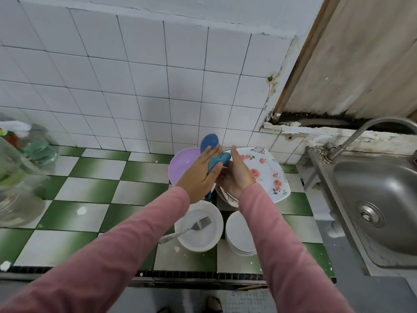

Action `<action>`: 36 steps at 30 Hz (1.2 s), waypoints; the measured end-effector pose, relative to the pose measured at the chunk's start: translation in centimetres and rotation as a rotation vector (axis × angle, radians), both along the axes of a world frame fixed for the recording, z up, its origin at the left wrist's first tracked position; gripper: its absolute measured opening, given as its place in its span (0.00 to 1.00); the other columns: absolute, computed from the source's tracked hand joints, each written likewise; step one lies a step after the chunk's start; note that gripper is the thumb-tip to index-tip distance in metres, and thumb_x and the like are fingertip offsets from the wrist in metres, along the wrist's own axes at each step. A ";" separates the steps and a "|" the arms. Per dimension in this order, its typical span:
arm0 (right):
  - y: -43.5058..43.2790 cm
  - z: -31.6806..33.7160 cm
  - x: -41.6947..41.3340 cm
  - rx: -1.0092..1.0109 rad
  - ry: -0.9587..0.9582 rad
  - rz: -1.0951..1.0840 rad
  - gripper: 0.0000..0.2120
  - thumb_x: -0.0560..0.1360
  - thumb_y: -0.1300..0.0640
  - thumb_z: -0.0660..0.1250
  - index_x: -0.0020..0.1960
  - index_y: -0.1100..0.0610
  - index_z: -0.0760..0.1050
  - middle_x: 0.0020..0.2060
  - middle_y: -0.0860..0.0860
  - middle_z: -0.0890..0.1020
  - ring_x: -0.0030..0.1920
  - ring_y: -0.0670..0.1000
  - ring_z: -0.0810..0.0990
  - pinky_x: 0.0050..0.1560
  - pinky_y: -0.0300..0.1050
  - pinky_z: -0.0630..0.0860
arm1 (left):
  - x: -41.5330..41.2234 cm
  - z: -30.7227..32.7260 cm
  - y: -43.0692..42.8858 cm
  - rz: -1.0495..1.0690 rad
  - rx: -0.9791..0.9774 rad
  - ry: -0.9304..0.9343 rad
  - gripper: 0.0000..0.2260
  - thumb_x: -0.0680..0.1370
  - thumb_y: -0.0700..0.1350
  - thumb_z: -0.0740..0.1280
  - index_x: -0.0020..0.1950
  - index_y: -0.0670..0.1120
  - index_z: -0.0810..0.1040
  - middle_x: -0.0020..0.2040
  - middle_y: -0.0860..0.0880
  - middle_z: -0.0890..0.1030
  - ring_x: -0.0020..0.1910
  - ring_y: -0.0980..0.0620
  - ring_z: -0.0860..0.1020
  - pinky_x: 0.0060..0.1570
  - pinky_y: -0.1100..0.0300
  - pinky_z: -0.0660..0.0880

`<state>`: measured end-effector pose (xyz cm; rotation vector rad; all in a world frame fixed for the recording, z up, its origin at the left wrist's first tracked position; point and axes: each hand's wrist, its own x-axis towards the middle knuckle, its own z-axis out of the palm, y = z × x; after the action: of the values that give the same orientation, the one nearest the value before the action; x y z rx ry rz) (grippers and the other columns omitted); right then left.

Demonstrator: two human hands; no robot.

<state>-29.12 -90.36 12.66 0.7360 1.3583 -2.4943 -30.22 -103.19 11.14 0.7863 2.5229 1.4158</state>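
1. The left hand (199, 175) reaches forward from a pink sleeve over the back middle of the counter (90, 190). The back of the hand faces up, and its fingers lie flat across a blue cloth (211, 142).
2. The thumb presses the cloth against the fingers, so this hand is grasping the cloth. One end of the cloth sticks up past the fingertips; another end hangs below the wrist.
3. The right hand (238, 177) stands on its edge just beside the left, fingers straight and pointing at the back wall, with the cloth between the two palms.
4. It covers the left part of a floral plate (268, 170), which sits near the counter's back right corner. I cannot tell whether this hand grips the plate or only rests on it, because the thumb is hard to make out.
5. A purple bowl (180, 163) is half hidden behind the left hand.
6. Toward the front edge, a white plate (203, 241) carrying a fork (191, 228) is partly covered by the left wrist. The right forearm cuts off a stack of white plates (237, 233).
7. The sink (361, 177) is cropped at the right edge.
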 end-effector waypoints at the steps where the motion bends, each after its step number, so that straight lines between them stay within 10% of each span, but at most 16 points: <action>1: 0.2 0.1 -0.2 -0.035 -0.013 -0.021 0.33 0.79 0.33 0.57 0.68 0.61 0.73 0.59 0.62 0.82 0.58 0.59 0.82 0.55 0.52 0.81 | -0.1 -0.2 -0.1 -0.030 -0.016 0.026 0.24 0.84 0.54 0.52 0.79 0.48 0.58 0.78 0.56 0.57 0.77 0.61 0.49 0.74 0.66 0.47; 11: 2.0 1.1 -1.2 0.080 0.027 -0.035 0.14 0.82 0.52 0.64 0.58 0.62 0.75 0.50 0.60 0.83 0.53 0.57 0.82 0.62 0.53 0.78 | 0.8 -2.5 -1.5 -0.177 -0.093 0.186 0.24 0.83 0.55 0.53 0.78 0.49 0.59 0.76 0.61 0.56 0.75 0.71 0.46 0.72 0.73 0.45; 15: 3.3 1.3 -1.0 0.014 0.127 -0.135 0.09 0.83 0.52 0.61 0.56 0.57 0.75 0.47 0.56 0.85 0.50 0.53 0.85 0.56 0.51 0.81 | 1.0 -3.3 -2.1 -0.022 0.035 -0.022 0.28 0.81 0.62 0.51 0.77 0.50 0.65 0.73 0.57 0.67 0.72 0.62 0.65 0.72 0.64 0.61; 18: 4.2 1.5 -0.7 0.055 0.078 -0.154 0.09 0.83 0.48 0.61 0.55 0.51 0.76 0.46 0.50 0.86 0.45 0.48 0.85 0.51 0.50 0.79 | 1.3 -2.6 -1.8 0.272 0.253 -0.346 0.29 0.79 0.68 0.50 0.67 0.50 0.75 0.54 0.48 0.82 0.52 0.48 0.80 0.54 0.50 0.80; 28: 0.1 0.2 1.3 0.129 -0.010 -0.035 0.08 0.85 0.51 0.55 0.53 0.53 0.70 0.36 0.52 0.73 0.26 0.46 0.67 0.23 0.35 0.63 | -1.3 -0.5 -0.2 0.435 0.506 -0.602 0.33 0.79 0.69 0.50 0.71 0.48 0.71 0.64 0.40 0.77 0.61 0.40 0.77 0.67 0.42 0.70; 32: -2.4 -0.4 2.3 0.259 0.075 0.115 0.17 0.83 0.48 0.58 0.58 0.59 0.76 0.34 0.53 0.71 0.28 0.46 0.65 0.23 0.37 0.61 | -0.5 -0.5 1.6 0.352 0.410 -0.569 0.37 0.75 0.73 0.48 0.73 0.51 0.69 0.45 0.51 0.82 0.43 0.52 0.81 0.46 0.55 0.79; 34: -3.0 -0.8 2.8 0.342 0.126 0.131 0.19 0.84 0.48 0.55 0.57 0.61 0.77 0.33 0.53 0.69 0.27 0.46 0.63 0.24 0.38 0.60 | -0.3 -0.2 2.2 0.344 0.386 -0.482 0.32 0.77 0.71 0.47 0.79 0.62 0.51 0.63 0.52 0.77 0.58 0.53 0.78 0.56 0.55 0.76; 36: -3.2 -0.9 3.4 0.389 0.129 0.131 0.20 0.85 0.47 0.54 0.46 0.60 0.75 0.28 0.50 0.68 0.25 0.46 0.61 0.24 0.38 0.59 | -0.7 0.3 2.1 0.357 0.347 -0.342 0.34 0.78 0.68 0.49 0.79 0.60 0.38 0.81 0.56 0.51 0.78 0.52 0.56 0.76 0.49 0.58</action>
<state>-25.72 -93.58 11.81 0.5374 1.9033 -2.2344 -30.94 -101.07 11.47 0.1046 2.2548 1.9414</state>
